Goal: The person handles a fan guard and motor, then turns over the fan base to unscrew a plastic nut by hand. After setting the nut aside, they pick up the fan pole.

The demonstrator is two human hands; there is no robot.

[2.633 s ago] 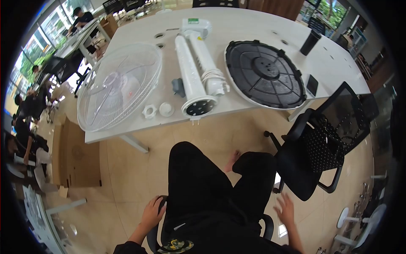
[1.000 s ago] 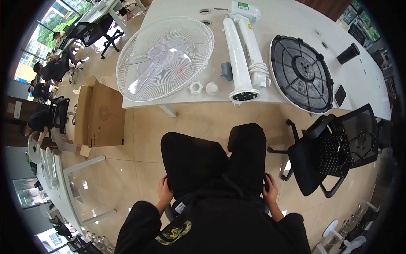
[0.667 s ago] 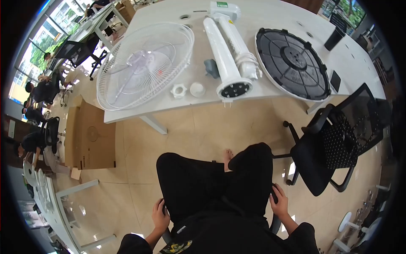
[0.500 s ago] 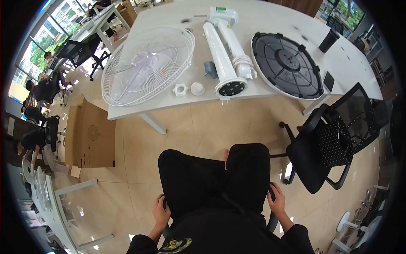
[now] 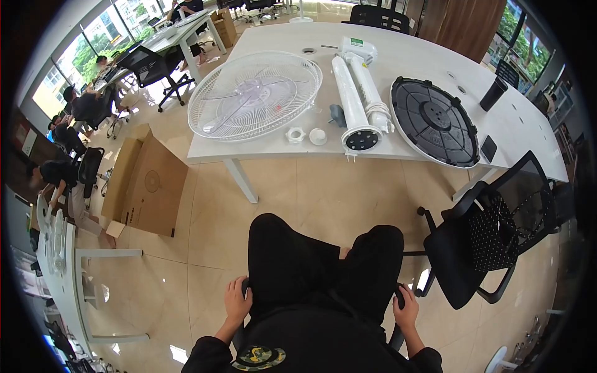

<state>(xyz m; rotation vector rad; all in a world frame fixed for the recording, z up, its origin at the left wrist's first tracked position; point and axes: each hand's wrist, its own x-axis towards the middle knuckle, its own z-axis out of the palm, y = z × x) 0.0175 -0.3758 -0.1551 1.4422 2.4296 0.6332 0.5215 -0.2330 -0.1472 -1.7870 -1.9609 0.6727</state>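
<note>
I am seated, and my left hand (image 5: 238,301) curls round the front of the left armrest (image 5: 245,286) beside my thigh. On the other side my right hand (image 5: 407,307) closes over the right armrest (image 5: 400,298). Both hands are well away from the table. Fan parts lie on it: a white fan grille (image 5: 214,129) with clear blades inside, a white pole (image 5: 351,102), and a white motor housing (image 5: 359,50). Nearer the edge are a grey knob (image 5: 337,115), a white ring nut (image 5: 295,135) and a white round cap (image 5: 318,137). A round base (image 5: 435,116) shows its black ribbed underside.
The white table (image 5: 404,56) also holds a phone (image 5: 489,148) and a black cup (image 5: 493,94). An open cardboard box (image 5: 155,186) stands on the floor at left. A black chair (image 5: 459,270) carrying a dotted bag (image 5: 491,236) is at right. Several people sit or stand at far left.
The head view has tilted up and turned, so the table and its parts appear lower and further right. Both hands stay on the armrests, and the fan parts have not moved on the table.
</note>
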